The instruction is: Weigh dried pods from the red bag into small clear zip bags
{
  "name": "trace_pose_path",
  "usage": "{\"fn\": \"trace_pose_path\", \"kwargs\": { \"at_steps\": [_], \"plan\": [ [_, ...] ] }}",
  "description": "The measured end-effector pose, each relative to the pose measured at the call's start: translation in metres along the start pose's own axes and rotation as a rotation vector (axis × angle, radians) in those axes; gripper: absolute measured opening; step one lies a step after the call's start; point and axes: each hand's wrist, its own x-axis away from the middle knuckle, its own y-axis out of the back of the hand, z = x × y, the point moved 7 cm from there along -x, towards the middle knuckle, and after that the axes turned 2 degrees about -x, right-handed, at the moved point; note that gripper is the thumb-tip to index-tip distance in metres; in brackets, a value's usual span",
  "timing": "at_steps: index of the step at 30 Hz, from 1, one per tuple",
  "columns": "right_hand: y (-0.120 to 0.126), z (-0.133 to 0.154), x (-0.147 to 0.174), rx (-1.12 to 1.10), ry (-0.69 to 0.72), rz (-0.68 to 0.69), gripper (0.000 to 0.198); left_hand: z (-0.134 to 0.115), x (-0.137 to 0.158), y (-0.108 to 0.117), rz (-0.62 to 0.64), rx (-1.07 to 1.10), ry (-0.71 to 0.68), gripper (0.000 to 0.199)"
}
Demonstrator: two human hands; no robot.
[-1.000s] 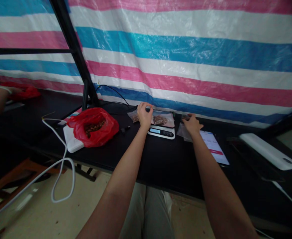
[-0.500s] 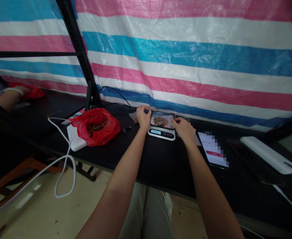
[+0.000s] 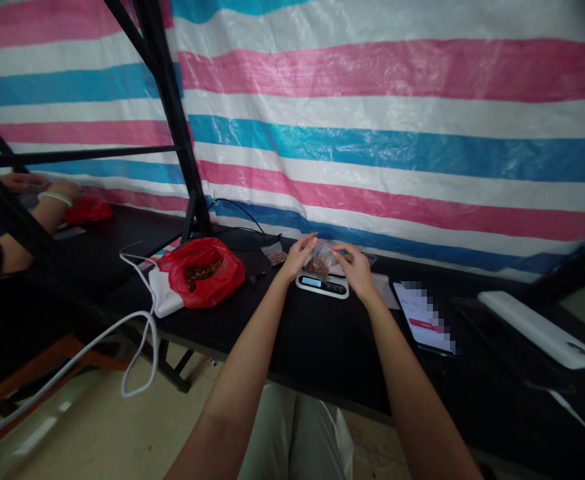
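Between my hands is a clear zip bag (image 3: 318, 263) with small brown pieces in its lower part. My left hand (image 3: 299, 256) pinches the bag's upper left edge, and my right hand (image 3: 353, 267) pinches its upper right. The bag is held upright over a white kitchen scale (image 3: 323, 287) with a lit display. To the left, a red plastic bag (image 3: 222, 280) stands open with more brown pieces (image 3: 203, 272) inside. Another small filled zip bag (image 3: 274, 253) lies just beyond my left hand.
Right of the scale, a phone (image 3: 425, 319) lies on the black table (image 3: 332, 353), with a white power bank (image 3: 540, 328) farther right. A white cable (image 3: 97, 327) loops off the left edge. A black metal frame (image 3: 165, 100) rises at left, where another person's arm (image 3: 37, 220) reaches in.
The zip bag has been lifted off the scale into an upright hold, and my hands have come closer together around it. The camera view has tilted upward.
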Motion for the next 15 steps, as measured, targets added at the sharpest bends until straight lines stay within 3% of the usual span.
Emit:
{"fn": "trace_pose_path", "kwargs": {
  "at_steps": [2, 4, 10, 15],
  "plan": [
    [0.001, -0.002, 0.000, -0.009, -0.010, -0.009, 0.029, 0.007, 0.004, -0.014, 0.173, 0.079, 0.101, 0.038],
    [0.002, -0.005, 0.000, -0.021, -0.013, -0.025, 0.028, 0.011, 0.008, -0.020, 0.240, 0.138, 0.173, 0.039],
    [0.012, -0.016, -0.002, -0.158, -0.057, -0.157, 0.031, 0.007, 0.004, -0.015, 0.139, 0.296, 0.180, 0.035],
    [0.013, -0.018, -0.003, -0.267, -0.088, -0.180, 0.034, 0.000, 0.001, -0.008, 0.030, 0.286, 0.155, 0.031]
  ]
}}
